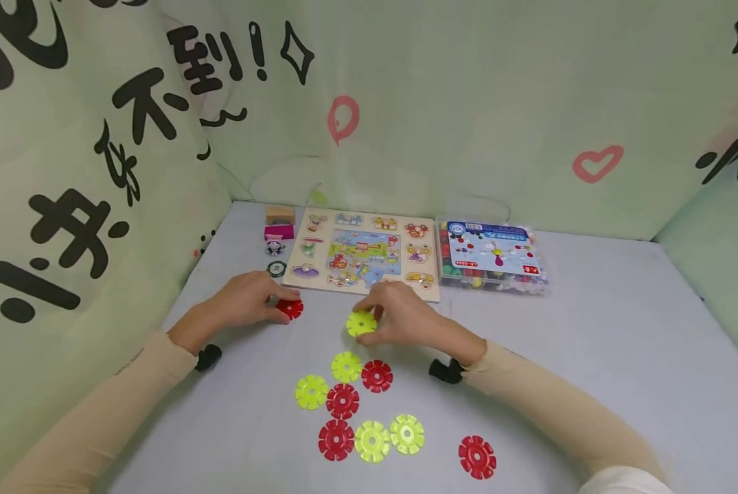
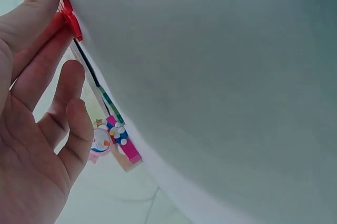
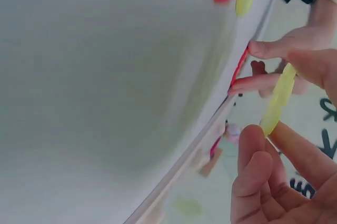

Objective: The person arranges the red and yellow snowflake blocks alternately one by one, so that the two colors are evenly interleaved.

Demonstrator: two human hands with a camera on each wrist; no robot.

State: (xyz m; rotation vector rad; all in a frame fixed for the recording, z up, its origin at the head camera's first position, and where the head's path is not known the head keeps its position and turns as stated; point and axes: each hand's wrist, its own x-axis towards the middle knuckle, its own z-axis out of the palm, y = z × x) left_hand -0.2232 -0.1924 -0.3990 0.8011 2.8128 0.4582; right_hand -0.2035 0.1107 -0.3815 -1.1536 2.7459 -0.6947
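My left hand [image 1: 254, 298] pinches a red notched plastic disc [image 1: 291, 309] at the tabletop, left of the middle. In the left wrist view, thumb and fingertips meet at that red disc [image 2: 71, 18], while the other fingers are loosely bent. My right hand [image 1: 399, 315] holds a yellow notched disc [image 1: 361, 323] by its edges between thumb and fingers, just in front of a wooden puzzle board [image 1: 301, 276]. Seen edge-on in the right wrist view, the yellow disc [image 3: 278, 100] is tilted up from the table.
Several loose red and yellow discs lie nearer me, among them a yellow disc [image 1: 347, 367], a red disc [image 1: 377, 376] and a separate red disc [image 1: 476, 457]. A clear plastic box [image 1: 495, 257] stands beside the board. Small blocks [image 1: 279, 232] and a round token [image 1: 277, 268] sit back left.
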